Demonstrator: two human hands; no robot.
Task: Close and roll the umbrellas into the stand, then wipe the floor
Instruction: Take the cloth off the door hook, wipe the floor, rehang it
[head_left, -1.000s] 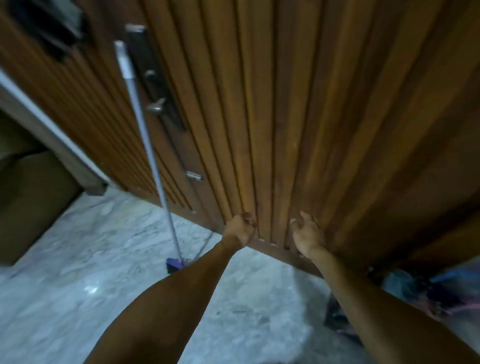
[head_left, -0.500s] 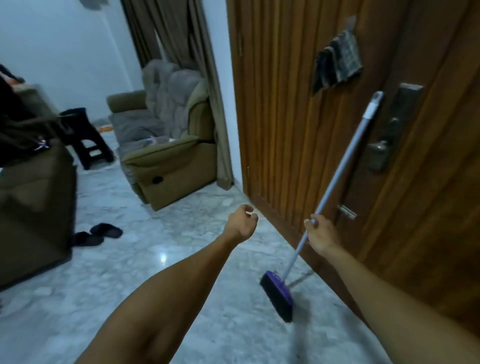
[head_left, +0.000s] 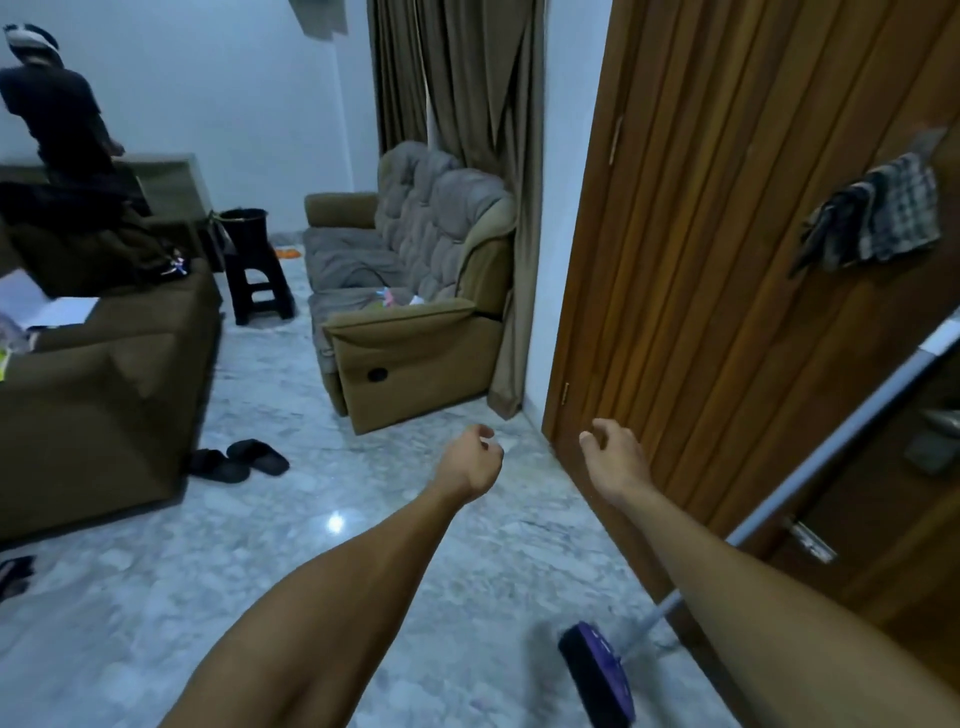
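Note:
A broom with a white pole (head_left: 831, 447) and a purple head (head_left: 597, 670) leans against the wooden door (head_left: 701, 260); its head rests on the marble floor (head_left: 260, 597) at the lower right. My right forearm crosses in front of the pole. My right hand (head_left: 615, 460) hovers near the door's edge with loosely curled fingers and holds nothing. My left hand (head_left: 472, 457) is balled into a fist over the floor, with nothing visible in it. No umbrella or stand is in view.
A brown recliner (head_left: 415, 332) stands ahead by the curtain (head_left: 467, 130), and a brown sofa (head_left: 104, 374) is on the left with black slippers (head_left: 239, 460) beside it. A checked cloth (head_left: 878, 223) hangs on the door. A black stool (head_left: 254, 270) and a person (head_left: 52, 104) are at the far left.
My right hand has let go of the broom pole, which now leans on the door. The view has swung left towards the room. My left hand stays in a fist.

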